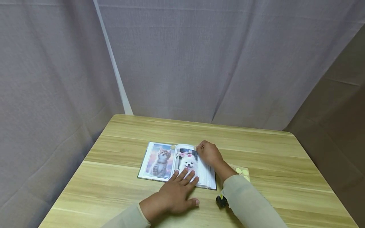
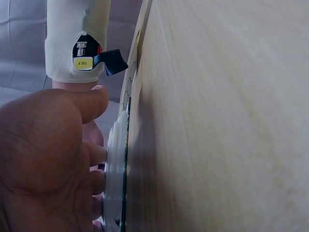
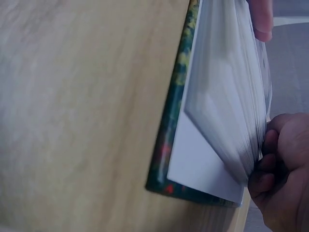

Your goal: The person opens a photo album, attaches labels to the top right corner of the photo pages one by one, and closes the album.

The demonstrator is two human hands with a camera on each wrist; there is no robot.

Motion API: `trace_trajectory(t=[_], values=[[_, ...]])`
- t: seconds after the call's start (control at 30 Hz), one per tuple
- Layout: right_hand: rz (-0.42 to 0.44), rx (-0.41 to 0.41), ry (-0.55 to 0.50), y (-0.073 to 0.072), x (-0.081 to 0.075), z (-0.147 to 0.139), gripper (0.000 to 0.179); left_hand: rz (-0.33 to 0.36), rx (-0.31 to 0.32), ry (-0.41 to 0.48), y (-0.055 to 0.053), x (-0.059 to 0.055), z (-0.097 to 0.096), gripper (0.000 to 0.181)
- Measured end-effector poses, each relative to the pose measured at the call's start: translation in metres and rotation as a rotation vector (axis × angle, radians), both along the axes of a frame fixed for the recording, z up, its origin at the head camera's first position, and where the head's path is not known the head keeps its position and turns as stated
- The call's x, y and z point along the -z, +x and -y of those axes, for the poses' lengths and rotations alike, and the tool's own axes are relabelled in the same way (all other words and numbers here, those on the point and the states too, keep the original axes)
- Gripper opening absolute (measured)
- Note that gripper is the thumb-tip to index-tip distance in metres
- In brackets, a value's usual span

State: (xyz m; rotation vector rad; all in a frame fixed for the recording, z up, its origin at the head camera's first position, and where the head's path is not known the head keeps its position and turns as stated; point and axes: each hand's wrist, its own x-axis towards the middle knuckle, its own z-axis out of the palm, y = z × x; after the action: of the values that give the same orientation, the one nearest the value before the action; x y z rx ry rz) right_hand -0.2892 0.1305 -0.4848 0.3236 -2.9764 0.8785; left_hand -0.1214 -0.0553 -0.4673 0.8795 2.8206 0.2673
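A photo album (image 1: 207, 179) lies spread on the wooden table. Its left page has a kitten picture (image 1: 160, 162) with a round beige sticker (image 1: 172, 147) at the top right corner. A fluffy white dog picture (image 1: 187, 161) fills the facing page. My left hand (image 1: 178, 191) rests with spread fingers on the lower part of that page. At the page's upper right corner, my right hand (image 1: 210, 153) pinches a small round sticker (image 1: 195, 147), mostly covered by the fingertips. In the right wrist view, curled fingers (image 3: 263, 181) touch the edges of the fanned pages (image 3: 227, 96).
A sheet of round yellowish stickers (image 1: 244, 172) lies right of the album, partly under the right forearm. A black device with a strap (image 2: 87, 55) sits at the right sleeve cuff. Grey curtains (image 1: 182, 63) hang behind the table (image 1: 114, 152).
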Motion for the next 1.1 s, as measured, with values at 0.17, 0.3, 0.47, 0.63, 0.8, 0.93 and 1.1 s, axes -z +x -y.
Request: trace_trajectory(t=[0.17,0.3,0.47,0.63,0.8,0.93,1.1], values=[[-0.02,0.028,0.01,0.001,-0.001,0.002,0.02,-0.005,0.003,0.004,-0.001,0.001,-0.001,0.078],[-0.011,0.037,0.013,0.001,0.001,0.003,0.034,-0.015,0.004,0.001,-0.001,0.002,-0.002,0.078],[-0.015,-0.017,0.014,0.001,0.001,0.001,0.038,-0.007,0.001,-0.003,-0.001,0.001,-0.002,0.078],[-0.053,-0.082,0.052,0.004,0.0,-0.002,0.025,-0.006,0.004,0.002,-0.002,0.002,-0.001,0.078],[-0.071,-0.147,0.101,0.011,0.0,-0.009,0.034,-0.009,-0.003,-0.002,0.0,0.001,-0.001,0.077],[-0.128,-0.228,0.14,0.02,0.001,-0.017,0.035,-0.019,-0.007,-0.005,0.0,0.0,-0.001,0.076],[-0.217,-0.289,0.189,0.034,0.001,-0.027,0.036,-0.05,-0.006,-0.006,-0.001,0.003,0.0,0.074]])
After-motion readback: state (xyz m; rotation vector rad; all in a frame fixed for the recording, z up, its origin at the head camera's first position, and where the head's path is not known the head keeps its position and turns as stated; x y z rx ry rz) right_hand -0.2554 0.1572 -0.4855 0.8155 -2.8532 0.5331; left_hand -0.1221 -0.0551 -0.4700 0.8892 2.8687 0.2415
